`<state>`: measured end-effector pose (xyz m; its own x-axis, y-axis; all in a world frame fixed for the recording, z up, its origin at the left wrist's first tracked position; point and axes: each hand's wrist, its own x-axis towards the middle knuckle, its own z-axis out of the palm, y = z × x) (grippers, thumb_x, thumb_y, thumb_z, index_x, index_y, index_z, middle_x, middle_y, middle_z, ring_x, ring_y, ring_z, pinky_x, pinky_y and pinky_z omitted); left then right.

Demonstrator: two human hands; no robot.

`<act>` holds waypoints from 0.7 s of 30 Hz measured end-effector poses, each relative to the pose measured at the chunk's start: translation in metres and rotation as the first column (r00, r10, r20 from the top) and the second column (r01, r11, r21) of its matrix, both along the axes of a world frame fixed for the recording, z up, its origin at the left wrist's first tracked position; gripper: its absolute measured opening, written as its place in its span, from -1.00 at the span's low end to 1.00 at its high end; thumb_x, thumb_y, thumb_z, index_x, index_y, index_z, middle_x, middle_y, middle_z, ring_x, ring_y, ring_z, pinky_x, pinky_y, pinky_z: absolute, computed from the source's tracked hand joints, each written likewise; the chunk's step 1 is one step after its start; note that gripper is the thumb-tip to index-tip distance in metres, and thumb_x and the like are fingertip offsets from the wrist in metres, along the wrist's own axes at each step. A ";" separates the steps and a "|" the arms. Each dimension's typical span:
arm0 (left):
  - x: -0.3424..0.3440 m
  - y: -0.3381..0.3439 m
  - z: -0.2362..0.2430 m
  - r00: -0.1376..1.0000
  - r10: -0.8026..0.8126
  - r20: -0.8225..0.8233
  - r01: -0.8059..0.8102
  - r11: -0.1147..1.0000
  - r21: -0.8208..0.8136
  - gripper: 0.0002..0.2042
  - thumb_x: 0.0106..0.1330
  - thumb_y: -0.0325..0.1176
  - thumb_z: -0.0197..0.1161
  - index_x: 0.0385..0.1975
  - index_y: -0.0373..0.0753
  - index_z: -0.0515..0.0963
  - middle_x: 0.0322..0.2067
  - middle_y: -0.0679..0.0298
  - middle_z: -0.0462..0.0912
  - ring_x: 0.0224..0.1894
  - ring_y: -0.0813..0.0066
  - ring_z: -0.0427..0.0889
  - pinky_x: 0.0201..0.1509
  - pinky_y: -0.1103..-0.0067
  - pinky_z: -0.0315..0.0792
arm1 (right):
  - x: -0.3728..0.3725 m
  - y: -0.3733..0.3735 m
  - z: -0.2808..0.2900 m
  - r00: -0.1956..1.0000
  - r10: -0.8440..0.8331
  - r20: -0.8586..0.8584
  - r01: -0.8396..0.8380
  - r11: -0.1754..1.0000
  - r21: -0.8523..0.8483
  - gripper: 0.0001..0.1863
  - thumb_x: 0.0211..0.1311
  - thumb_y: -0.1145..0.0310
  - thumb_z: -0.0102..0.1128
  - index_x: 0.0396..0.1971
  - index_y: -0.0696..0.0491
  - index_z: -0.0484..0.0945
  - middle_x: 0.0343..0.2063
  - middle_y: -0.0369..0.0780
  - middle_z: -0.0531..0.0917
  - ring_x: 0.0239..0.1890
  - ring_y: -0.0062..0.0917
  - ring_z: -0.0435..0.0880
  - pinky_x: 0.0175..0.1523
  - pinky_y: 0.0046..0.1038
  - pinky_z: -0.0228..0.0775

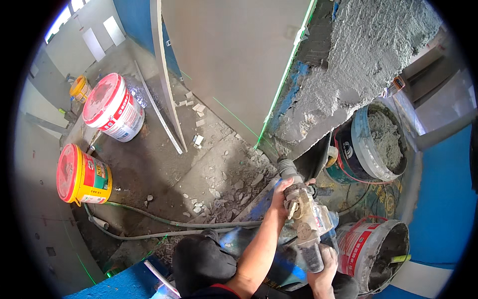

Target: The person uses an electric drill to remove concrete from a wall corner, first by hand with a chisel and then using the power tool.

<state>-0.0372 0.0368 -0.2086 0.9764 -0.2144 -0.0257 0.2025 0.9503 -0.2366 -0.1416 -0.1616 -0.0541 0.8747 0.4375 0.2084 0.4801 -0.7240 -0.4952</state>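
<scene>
Two hands hold a dusty power tool at the foot of a mortar-covered wall.

The left hand (280, 195) is closed around the front of the power tool (302, 217), the right hand (322, 271) is clamped on its rear handle; the tool's nose touches the rough mortar wall (358, 60). A bucket of mortar (381, 139) stands near on the right, a yellow bucket (82, 174) well apart on the floor (164, 164).

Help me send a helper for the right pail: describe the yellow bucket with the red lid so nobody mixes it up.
Start from the big grey panel leaning upright, then look left across the dusty floor. Two lidded buckets lie on their sides there; the yellow bucket is the nearer one, beside the hose. Its neighbour, the white bucket, also has a red lid, but only this one has a yellow body.
</scene>
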 end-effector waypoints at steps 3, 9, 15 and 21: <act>0.007 -0.006 -0.004 0.999 0.031 -0.039 -0.027 0.995 0.095 -0.15 0.19 0.00 0.26 0.34 -0.52 0.18 -0.30 0.09 0.67 -0.29 0.21 0.70 -0.09 0.30 0.61 | 0.015 -0.015 -0.009 0.995 -0.043 -0.085 0.049 0.997 0.064 -0.73 -0.06 0.56 0.25 -0.27 0.18 0.61 -0.36 0.00 0.66 -0.27 -0.01 0.66 -0.13 -0.23 0.49; 0.014 -0.006 -0.008 0.996 0.032 -0.078 -0.026 0.997 0.078 -0.10 0.14 0.08 0.28 0.33 -0.54 0.20 -0.26 0.08 0.64 -0.30 0.20 0.68 -0.12 0.31 0.61 | 0.023 -0.016 -0.012 0.988 -0.070 -0.136 0.080 0.994 0.075 -0.73 -0.07 0.50 0.27 -0.27 0.13 0.62 -0.32 -0.03 0.66 -0.19 0.00 0.61 -0.02 -0.17 0.43; 0.008 -0.008 -0.011 0.916 0.280 -0.286 -0.170 0.919 0.354 -0.20 0.20 0.00 0.27 0.27 -0.56 0.26 -0.27 0.00 0.67 -0.35 0.18 0.70 -0.20 0.34 0.65 | 0.016 -0.009 -0.005 0.997 0.057 -0.060 -0.062 0.995 -0.076 -0.64 -0.14 0.50 0.28 -0.21 0.14 0.62 -0.27 -0.05 0.67 -0.15 -0.03 0.61 0.03 -0.17 0.43; -0.023 -0.011 0.027 0.966 0.194 -0.171 -0.136 0.944 0.300 -0.08 0.14 -0.01 0.26 0.33 -0.63 0.12 -0.24 0.01 0.63 -0.31 0.22 0.68 -0.14 0.38 0.63 | -0.009 -0.018 0.008 0.987 0.153 -0.042 -0.158 0.972 -0.174 -0.59 -0.12 0.31 0.33 -0.18 0.12 0.63 -0.25 -0.09 0.64 -0.18 -0.14 0.62 0.04 -0.20 0.39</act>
